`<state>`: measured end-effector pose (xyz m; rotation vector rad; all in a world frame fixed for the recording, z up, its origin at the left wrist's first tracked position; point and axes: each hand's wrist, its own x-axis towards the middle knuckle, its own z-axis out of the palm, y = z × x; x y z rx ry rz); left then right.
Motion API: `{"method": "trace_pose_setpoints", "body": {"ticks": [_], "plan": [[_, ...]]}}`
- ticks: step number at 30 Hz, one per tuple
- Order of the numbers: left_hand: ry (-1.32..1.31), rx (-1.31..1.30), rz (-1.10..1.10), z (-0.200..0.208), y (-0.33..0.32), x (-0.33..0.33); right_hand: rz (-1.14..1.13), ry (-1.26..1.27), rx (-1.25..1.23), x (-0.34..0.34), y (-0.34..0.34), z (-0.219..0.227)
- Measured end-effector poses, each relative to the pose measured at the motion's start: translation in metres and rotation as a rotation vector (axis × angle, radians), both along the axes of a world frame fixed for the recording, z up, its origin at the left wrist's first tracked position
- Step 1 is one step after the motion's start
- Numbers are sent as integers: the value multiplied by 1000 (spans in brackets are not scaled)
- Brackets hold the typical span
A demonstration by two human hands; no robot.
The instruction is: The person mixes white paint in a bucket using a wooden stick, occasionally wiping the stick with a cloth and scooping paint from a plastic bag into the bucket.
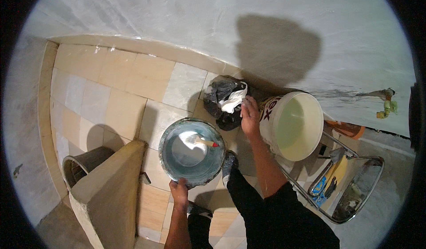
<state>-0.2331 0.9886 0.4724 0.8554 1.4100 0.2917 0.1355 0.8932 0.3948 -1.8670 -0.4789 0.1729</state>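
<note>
My left hand (179, 192) grips the near rim of a round grey-blue basin (166, 136), fingers wrapped over its edge. Inside the basin lies a paintbrush (205, 142) with a wooden handle and red tip, beside a bright reflection. My right hand (250, 115) reaches to a crumpled white sheet (231, 101), with its fingers closed at the sheet's edge. That sheet, cloth or thin plastic, lies on a black plastic bag (216, 91) by the wall. Just right of my right hand stands a large white bucket (313, 113) with pale greenish contents.
A chair with a metal frame (377, 191) is at the right, holding blue and yellow packaging (328, 184). Behind it is an orange container (348, 129); a tap (387, 109) juts from the wall. A dark bucket (86, 162) and a pale slab (108, 196) stand left. The floor is tiled.
</note>
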Motion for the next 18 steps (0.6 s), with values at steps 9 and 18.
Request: {"method": "trace_pose_setpoints", "body": {"ticks": [9,18], "plan": [[75,38,-90,-1,-3,21,237,-54,-735,-2,4,-104],[132,117,-137,-9,-14,25,329,22,-710,5,-9,-94]]}}
